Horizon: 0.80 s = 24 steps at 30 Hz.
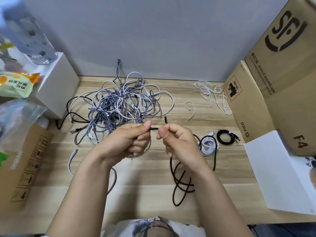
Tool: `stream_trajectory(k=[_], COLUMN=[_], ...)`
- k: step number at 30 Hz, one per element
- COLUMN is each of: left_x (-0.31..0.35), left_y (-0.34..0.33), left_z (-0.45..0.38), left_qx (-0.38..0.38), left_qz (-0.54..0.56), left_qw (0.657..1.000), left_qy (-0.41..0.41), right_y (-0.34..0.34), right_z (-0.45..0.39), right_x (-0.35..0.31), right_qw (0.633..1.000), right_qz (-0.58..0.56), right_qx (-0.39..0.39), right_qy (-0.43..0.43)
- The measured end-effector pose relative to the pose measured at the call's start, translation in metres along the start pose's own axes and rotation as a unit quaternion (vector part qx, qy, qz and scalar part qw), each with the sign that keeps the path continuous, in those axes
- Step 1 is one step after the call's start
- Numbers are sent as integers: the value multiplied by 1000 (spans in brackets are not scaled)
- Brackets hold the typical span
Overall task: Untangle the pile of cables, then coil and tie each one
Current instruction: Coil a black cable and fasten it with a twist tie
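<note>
Surface: wood-grain counter [222, 124] running up to a plain grey wall at the far side.
Pile: tangle of cables [119, 103], white, grey braided and black, lying far of centre on the counter; one grey braided end rises against the wall, and a USB plug pokes out at the pile's near left.
Black cable [179, 183]: held up between both hands; a short straight stretch spans the gap between them, and the rest drops from the right hand into loose crossing loops on the counter, near right.
Left hand [131, 139]: fingers curled, thumb and forefinger pinching the black cable.
Right hand [172, 139]: fingers clenched round the same cable, thumb pressed on top.
Coiled white cable [207, 145]: wound up, lying on the counter just right of the right hand.
Coiled black cable [225, 136]: small tied coil just right of the white one, touching or almost touching it.
Ties [212, 94]: loose white strips scattered far right, one curled apart nearer the pile.
Loose white cable [71, 161]: near left, its plug end pointing away from the person.
Boxes: large cardboard box [287, 69] at the right edge, a white sheet [280, 171] lying in front of it; white box [56, 86] far left with a snack packet [15, 84] leaning on it; flat cardboard [25, 165] near left.
</note>
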State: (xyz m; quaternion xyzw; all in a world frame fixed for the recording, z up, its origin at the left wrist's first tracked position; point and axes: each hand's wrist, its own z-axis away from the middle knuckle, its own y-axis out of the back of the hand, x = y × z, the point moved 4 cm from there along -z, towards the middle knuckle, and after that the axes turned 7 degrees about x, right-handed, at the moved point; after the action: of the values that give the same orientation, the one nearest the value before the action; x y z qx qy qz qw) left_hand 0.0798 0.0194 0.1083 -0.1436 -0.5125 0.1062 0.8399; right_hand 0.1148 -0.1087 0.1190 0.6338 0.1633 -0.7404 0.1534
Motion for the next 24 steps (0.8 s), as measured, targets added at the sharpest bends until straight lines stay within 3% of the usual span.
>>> stream_trajectory(k=[4, 7, 11, 15, 17, 19, 24], left_x=[0, 9, 30, 40, 35, 31, 27], left_y=[-13, -26, -32, -23, -17, -12, -15], left_z=[6, 10, 9, 6, 3, 4, 8], left_qx=[-131, -225, -251, -148, 0, 87, 95], left_qz=[92, 202, 380, 421, 358, 280, 130], left_qw=[987, 953, 890, 893, 930, 949, 981], left_qy=[16, 20, 12, -50, -83, -118, -106], right_y=[2, -3, -14, -28, -30, -27, -25], right_z=[0, -1, -3, 12, 17, 19, 25], right_x=[-16, -16, 2, 8, 1, -7, -18], right_qw=[998, 997, 998, 976, 962, 947, 922], right_qz=[-39, -49, 53, 210, 260, 310, 375], right_qx=[42, 44, 17, -63, -69, -60, -29], right_qy=[36, 30, -3, 9, 39, 54, 95])
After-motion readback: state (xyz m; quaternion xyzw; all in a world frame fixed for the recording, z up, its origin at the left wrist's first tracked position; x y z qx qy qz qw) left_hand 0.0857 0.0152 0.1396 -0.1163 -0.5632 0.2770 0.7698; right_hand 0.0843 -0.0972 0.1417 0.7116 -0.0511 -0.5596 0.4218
